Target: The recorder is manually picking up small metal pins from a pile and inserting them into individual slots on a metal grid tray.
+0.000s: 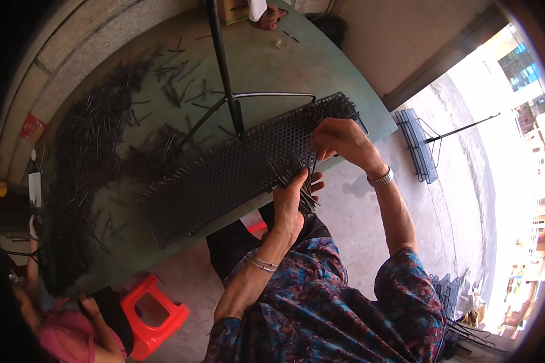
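A bundle of thin dark sticks (307, 195) is gripped in my left hand (292, 199), its thumb across them. My right hand (344, 140) is just above and to the right, fingers bent into a pinch; whatever is between the fingertips is too small to tell. Both hands are at the near right part of a long dark board with rows of holes (224, 170), which lies slantwise along the table's near edge. Short dark pieces stick up densely from its right end and along its far edge. A black rod with a wire brace (229, 97) rises from the board's far side.
Many loose dark sticks (94, 133) are heaped on the green table (257, 57). A person in pink (72, 333) works at its left end, beside a red stool (154, 314). A similar rack with a rod (416, 145) stands on the floor to the right.
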The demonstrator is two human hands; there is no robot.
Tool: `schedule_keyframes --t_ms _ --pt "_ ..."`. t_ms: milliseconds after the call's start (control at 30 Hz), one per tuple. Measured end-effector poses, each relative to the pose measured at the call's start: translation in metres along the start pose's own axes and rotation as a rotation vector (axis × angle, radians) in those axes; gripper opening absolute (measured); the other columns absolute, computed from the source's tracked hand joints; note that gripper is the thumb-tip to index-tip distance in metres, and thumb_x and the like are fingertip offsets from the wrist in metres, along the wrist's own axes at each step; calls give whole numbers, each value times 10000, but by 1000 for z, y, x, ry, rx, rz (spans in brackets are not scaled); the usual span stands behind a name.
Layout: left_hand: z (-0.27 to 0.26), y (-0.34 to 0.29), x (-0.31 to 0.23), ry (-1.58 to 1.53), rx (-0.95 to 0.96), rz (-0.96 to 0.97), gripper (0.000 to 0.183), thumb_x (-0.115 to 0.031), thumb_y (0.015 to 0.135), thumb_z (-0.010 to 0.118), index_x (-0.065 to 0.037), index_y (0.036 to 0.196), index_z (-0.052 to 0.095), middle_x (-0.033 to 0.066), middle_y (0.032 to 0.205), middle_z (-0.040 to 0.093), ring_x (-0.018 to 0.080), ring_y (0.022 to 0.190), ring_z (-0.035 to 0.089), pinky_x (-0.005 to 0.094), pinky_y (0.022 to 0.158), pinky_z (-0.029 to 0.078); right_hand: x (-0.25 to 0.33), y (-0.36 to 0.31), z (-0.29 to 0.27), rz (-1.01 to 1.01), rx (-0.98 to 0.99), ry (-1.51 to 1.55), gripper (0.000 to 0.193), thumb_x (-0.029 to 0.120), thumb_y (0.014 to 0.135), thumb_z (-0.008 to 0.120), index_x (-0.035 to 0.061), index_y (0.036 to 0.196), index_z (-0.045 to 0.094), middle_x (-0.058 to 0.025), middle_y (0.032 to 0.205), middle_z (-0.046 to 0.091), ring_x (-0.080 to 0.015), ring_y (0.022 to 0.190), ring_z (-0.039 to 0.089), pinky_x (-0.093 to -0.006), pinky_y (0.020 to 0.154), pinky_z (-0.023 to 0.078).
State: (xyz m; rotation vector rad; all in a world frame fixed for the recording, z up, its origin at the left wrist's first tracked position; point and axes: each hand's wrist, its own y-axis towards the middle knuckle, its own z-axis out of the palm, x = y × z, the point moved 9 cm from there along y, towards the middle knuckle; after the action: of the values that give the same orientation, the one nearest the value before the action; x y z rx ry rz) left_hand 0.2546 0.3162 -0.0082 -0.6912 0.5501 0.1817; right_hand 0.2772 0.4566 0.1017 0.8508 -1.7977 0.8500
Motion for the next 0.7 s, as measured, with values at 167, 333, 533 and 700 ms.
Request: schedule_keyframes --t_ms 167,333,533,700 --pt "0 3 3 -20 -8 -21 194 -213 906 647 -91 1057 639 98 963 720 174 773 683 267 560 469 18 4 -24 -146 -295 -152 153 108 939 567 -34 955 618 -82 780 690 -139 705 683 -263 653 543" --pt "5 3 13 -115 -25 -73 183 -172 909 641 -48 1043 647 114 948 708 185 822 676 291 694 531 10 9 -34 -281 -608 -255 152 117 943 562 -16 992 618 -92 789 708 -130 707 692 -261 644 527" --pt "-2 11 27 -260 -34 -110 162 -119 909 632 3 1015 631 127 950 678 216 871 672 324 808 551 11 12 -29 -358 -669 -295 85 77 932 564 0 943 598 -119 733 673 -216 682 703 -314 604 515" --pt "-1 12 29 -234 7 -130 155 -152 930 601 -37 1033 615 112 1012 667 211 931 658 392 791 553 13 11 -28 -384 -667 -347 84 77 933 564 1 952 593 -126 758 673 -228 684 705 -320 606 517"
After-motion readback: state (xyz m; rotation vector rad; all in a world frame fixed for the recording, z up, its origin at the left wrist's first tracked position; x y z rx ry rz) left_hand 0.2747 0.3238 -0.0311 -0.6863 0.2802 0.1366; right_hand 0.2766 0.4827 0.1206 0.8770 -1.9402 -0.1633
